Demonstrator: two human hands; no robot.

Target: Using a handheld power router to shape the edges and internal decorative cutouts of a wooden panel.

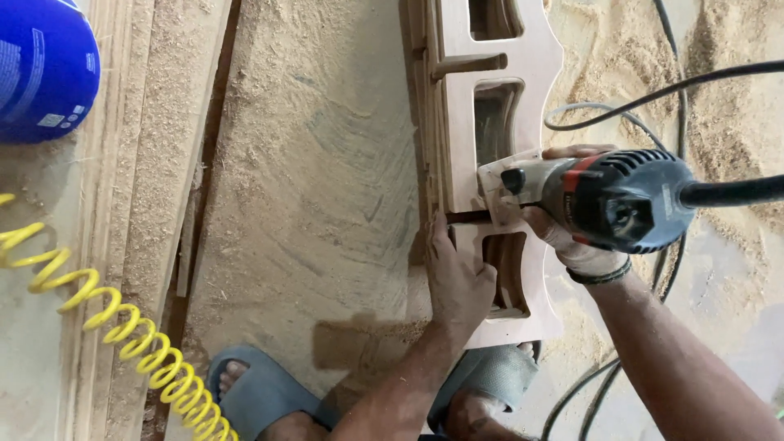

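Observation:
A pale wooden panel [535, 65] with curved edges and several cut-out openings stands on edge on the sawdust floor. My left hand [457, 273] presses flat on its near part, fingers spread beside one opening. My right hand [572, 245] grips a dark blue and grey hand router [621, 200], whose clear base sits against the panel's face between two openings. The router's bit is hidden by its base.
A black power cord [727, 192] runs right from the router, with more cables [604, 392] on the floor. A yellow coiled air hose [139, 339] lies at lower left on wooden boards [155, 163]. A blue container [41, 69] sits top left. My sandalled feet [261, 392] stand below.

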